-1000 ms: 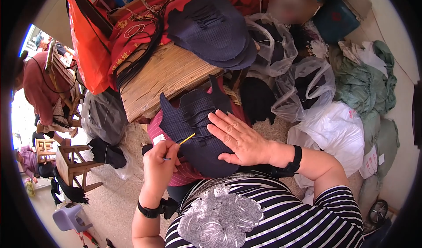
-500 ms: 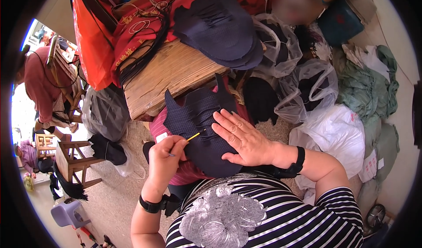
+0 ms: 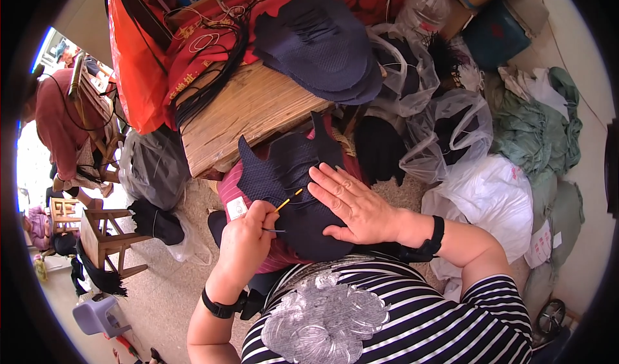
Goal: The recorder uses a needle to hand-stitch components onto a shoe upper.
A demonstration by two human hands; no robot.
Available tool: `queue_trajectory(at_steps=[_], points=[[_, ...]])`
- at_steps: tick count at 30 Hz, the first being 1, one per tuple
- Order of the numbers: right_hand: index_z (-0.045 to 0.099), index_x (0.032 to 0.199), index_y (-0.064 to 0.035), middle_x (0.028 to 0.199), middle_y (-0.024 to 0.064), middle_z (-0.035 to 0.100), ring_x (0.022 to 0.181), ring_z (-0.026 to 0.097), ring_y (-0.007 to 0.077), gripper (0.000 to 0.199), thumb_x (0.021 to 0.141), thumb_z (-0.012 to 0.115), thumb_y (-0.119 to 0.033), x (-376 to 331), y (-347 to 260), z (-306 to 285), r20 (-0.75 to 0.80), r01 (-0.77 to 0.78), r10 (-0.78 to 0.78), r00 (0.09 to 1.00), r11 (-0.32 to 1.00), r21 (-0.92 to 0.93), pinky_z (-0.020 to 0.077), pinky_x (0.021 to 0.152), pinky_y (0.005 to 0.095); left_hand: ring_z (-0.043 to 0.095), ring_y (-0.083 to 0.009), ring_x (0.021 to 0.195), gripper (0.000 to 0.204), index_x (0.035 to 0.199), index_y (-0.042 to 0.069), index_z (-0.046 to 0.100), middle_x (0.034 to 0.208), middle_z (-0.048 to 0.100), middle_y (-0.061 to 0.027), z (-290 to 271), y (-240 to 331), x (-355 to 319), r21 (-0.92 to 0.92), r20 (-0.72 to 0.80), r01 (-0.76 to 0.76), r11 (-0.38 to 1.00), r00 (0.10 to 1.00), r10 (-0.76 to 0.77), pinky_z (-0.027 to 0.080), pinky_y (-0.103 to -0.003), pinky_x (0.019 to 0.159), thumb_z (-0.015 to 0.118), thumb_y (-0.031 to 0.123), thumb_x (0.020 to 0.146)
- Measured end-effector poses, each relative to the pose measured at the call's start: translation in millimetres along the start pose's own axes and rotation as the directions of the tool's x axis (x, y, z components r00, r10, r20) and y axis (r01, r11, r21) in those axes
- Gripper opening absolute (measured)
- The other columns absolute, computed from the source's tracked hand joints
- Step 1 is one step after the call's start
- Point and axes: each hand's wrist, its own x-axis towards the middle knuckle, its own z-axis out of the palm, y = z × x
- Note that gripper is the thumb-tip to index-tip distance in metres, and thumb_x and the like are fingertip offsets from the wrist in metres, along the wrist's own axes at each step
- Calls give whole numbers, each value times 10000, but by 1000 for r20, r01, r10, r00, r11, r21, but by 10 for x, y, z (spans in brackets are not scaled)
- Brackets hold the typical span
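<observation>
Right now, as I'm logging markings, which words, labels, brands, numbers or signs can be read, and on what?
Wording isn't copied here, only located.
Red cloth: yellow characters, partly covered.
White tag near the left hand: too small to read.
White plastic bag: reddish print, unreadable.
White label by the green sack: red marks, too small.
Blue-green bin: red mark, blurred.
Clear bottle: red marks, too small.
Dark fabric under the right hand: none visible.

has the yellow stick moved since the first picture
Yes, the yellow stick has moved rightward relative to the wooden tabletop, toward the right hand.
</observation>
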Motion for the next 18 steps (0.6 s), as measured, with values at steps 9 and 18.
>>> queue_trajectory(at_steps=[9, 18], points=[[207, 1615, -25, 1692, 210, 162, 1565, 183, 398, 1008, 836, 806, -250, 2, 42, 19, -76, 26, -18, 997, 993, 113, 241, 1254, 518, 689, -235, 625, 44, 1002, 40, 631, 716, 666, -116, 64, 42, -5, -93, -50, 24, 995, 998, -29, 524, -348, 593, 639, 82, 989], [233, 1603, -45, 1687, 214, 170, 1563, 178, 408, 956, 853, 796, -235, 77, -14, 23, -61, 26, -18, 998, 990, 136, 244, 1252, 517, 703, -252, 618, 76, 991, 53, 635, 682, 673, -108, 165, 146, 146, -136, -44, 43, 990, 998, -49, 525, -367, 577, 655, 127, 986]])
